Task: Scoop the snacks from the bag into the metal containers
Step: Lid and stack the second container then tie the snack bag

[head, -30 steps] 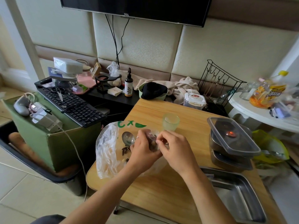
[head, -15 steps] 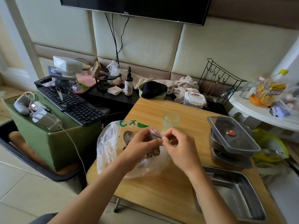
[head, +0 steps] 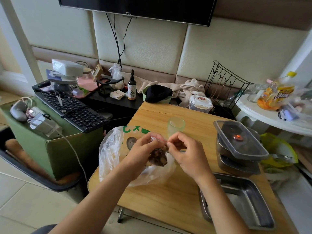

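Higher now, my left hand (head: 141, 149) grips the clear plastic bag of brown snacks (head: 157, 157). Right hand (head: 187, 154) pinches its red tie (head: 160, 139) (taut).

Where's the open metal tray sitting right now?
In the head view, the open metal tray sits at the near right corner of the wooden table, beside the right forearm and nearer than the stacked lidded containers.

Left hand (head: 141, 149) and right hand (head: 184, 152) pinch snack bag (head: 157, 157) over table (head: 168, 200)
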The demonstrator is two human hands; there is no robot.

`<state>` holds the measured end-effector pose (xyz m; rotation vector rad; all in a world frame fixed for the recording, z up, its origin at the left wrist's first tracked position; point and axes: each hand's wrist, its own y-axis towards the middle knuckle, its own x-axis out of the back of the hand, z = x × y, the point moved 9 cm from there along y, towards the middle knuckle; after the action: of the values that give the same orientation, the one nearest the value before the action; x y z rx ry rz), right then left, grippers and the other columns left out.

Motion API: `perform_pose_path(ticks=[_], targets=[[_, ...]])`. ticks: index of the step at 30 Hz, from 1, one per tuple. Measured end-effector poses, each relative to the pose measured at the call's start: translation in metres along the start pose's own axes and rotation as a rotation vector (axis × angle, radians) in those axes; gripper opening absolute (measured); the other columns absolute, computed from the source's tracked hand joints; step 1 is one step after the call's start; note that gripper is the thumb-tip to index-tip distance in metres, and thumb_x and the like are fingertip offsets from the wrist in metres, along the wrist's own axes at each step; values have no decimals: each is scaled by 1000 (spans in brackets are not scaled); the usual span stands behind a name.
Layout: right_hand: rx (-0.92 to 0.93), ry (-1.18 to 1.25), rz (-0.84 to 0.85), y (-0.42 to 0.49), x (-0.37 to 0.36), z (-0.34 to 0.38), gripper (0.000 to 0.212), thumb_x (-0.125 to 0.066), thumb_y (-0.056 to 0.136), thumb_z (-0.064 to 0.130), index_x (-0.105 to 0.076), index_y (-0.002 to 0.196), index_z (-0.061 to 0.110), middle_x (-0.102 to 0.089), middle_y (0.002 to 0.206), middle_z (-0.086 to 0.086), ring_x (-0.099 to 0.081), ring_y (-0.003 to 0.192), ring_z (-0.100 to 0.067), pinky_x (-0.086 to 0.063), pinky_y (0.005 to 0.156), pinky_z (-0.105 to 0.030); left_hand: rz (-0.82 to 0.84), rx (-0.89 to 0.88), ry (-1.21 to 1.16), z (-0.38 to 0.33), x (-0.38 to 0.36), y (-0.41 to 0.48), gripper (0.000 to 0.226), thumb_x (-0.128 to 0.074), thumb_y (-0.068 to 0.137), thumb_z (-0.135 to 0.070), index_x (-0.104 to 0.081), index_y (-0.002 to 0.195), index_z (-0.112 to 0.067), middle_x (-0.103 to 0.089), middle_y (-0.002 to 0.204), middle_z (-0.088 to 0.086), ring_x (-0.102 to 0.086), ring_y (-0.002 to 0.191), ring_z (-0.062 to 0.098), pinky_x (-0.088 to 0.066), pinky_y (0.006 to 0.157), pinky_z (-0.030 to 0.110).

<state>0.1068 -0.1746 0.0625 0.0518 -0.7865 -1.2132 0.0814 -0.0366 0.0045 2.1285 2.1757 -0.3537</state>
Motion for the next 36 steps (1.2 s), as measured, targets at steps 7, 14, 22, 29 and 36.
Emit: perform_pose_path(ticks=[7, 14, 22, 29, 36], targets=[[-201, 56, -78, 1, -7, -25, 13, -71, 95, 16, -71, 85, 24, -72, 82, 12, -69, 80, -6, -59, 72, -26, -71, 10, 107, 3, 8, -4, 16, -71, 95, -25, -73, 109, -17, -78, 97, 9, -75, 94, 28, -62, 85, 44], [-184, 135, 32, 4, -17, -19, 11, -69, 98, 20, -70, 86, 21, -72, 83, 4, -71, 82, -16, -60, 78, -40, -48, 58, 105, 9, 13, -3, 26, -70, 95, -24, -66, 118, -13, -76, 104, 12, -74, 99, 29, -63, 88, 44], [-158, 109, 60, 4, -14, -16, 11, -70, 96, 14, -70, 88, 21, -72, 85, 8, -69, 83, -10, -58, 76, -30, -52, 79, 125, 13, 17, -2, 26, -77, 90, -18, -68, 113, -11, -77, 101, 12, -75, 97, 26, -62, 86, 38], [-63, 27, 61, 4, -14, -7, 11, -71, 95, 13, -71, 88, 21, -72, 84, 10, -70, 83, -13, -59, 75, -30, -48, 80, 65, 13, 14, -2, 26, -74, 92, -10, -65, 116, -7, -76, 99, 13, -73, 90, 23, -60, 88, 41], [2, -27, -38, 6, -4, 2, 13, -72, 94, 8, -70, 87, 18, -70, 80, 12, -67, 79, -9, -51, 69, -16, -101, -43, 163, -1, 16, -3, 13, -70, 97, -20, -73, 106, -10, -77, 95, 10, -74, 91, 29, -63, 84, 40]])
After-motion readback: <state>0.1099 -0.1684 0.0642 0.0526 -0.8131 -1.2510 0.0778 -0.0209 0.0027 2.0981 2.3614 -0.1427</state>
